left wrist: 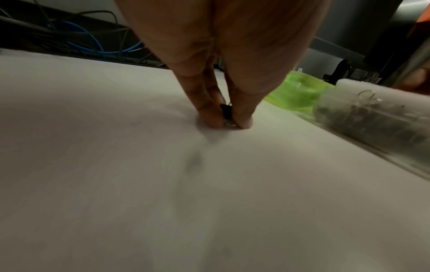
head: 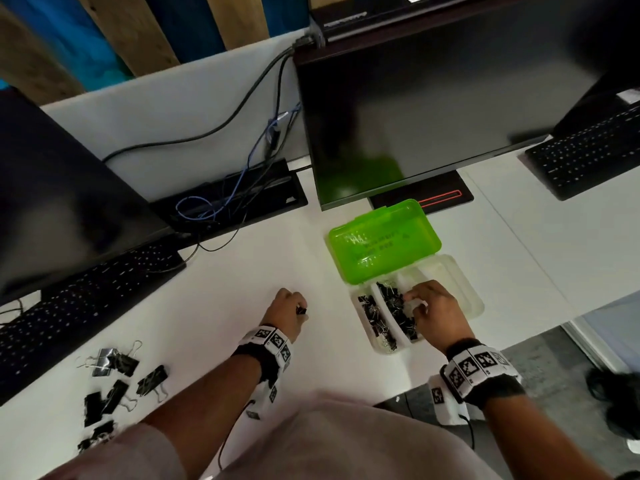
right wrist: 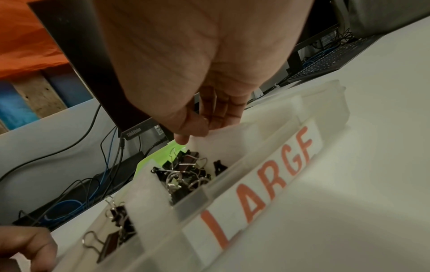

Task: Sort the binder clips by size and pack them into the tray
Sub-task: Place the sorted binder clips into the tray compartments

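A clear tray (head: pixel 475 302) with an open green lid (head: pixel 384 244) stands on the white desk, split by white dividers. Small black clips (head: pixel 372 315) fill its left compartment, and more clips (right wrist: pixel 186 173) lie in the middle one. The tray wall (right wrist: pixel 200 195) carries a label reading LARGE. My right hand (head: pixel 414 304) is over the tray, thumb and fingers pinching the top of a white divider (right wrist: pixel 223 145). My left hand (left wrist: pixel 229 126) is left of the tray, fingertips down on the desk, pinching a small black binder clip (left wrist: pixel 225 110).
Several large black binder clips (head: pixel 114 386) lie loose at the desk's near left. A monitor (head: pixel 415 116) stands right behind the tray. Keyboards (head: pixel 86 306) sit at far left and far right, and cables (head: pixel 221 199) run along the back. The desk edge is just right of the tray.
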`<state>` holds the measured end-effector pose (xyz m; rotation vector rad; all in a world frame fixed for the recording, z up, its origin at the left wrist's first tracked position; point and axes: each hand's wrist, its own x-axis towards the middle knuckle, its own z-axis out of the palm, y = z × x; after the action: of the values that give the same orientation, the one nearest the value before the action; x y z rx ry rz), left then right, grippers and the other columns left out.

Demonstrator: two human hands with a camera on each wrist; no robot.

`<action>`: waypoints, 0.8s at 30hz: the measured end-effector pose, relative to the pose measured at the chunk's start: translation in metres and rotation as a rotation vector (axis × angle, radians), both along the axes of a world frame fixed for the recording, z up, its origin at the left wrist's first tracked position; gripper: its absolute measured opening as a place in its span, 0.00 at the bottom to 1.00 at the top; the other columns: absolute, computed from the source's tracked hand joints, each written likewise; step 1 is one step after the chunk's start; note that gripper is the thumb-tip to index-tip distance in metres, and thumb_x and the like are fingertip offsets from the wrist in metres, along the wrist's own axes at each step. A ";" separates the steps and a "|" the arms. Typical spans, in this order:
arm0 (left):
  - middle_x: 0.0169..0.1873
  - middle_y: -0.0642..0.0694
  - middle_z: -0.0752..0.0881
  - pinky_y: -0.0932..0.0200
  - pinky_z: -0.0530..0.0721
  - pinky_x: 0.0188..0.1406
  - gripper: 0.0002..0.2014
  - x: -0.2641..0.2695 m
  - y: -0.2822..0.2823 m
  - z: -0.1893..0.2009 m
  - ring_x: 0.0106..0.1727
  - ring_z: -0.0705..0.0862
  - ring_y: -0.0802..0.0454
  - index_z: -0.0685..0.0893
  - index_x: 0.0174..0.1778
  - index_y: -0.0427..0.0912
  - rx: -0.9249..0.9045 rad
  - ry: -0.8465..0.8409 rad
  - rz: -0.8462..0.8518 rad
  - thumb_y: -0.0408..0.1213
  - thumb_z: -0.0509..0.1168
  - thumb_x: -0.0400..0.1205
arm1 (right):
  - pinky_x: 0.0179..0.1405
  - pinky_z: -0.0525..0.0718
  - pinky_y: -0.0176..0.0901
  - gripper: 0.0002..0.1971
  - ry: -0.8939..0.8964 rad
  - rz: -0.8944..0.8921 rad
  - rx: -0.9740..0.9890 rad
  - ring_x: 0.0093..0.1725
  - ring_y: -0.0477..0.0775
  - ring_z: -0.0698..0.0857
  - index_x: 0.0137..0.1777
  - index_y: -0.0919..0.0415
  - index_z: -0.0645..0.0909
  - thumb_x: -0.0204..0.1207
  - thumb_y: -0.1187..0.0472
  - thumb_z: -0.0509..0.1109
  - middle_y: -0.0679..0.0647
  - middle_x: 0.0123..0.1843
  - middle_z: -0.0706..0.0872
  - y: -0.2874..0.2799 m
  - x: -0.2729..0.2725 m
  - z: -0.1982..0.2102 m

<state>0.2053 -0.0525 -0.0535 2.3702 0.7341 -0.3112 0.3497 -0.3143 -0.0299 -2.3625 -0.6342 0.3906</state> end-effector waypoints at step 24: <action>0.55 0.40 0.81 0.58 0.80 0.60 0.09 0.071 -0.098 0.039 0.53 0.82 0.45 0.85 0.51 0.35 -0.274 -0.302 -0.463 0.25 0.62 0.79 | 0.48 0.82 0.52 0.21 0.062 0.001 -0.233 0.50 0.66 0.85 0.60 0.52 0.80 0.69 0.70 0.66 0.60 0.55 0.86 -0.007 -0.004 0.014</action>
<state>0.2763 -0.1501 -0.0141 2.2284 -0.0051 -0.2192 0.3457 -0.3218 -0.0159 -2.5585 -0.5873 0.5630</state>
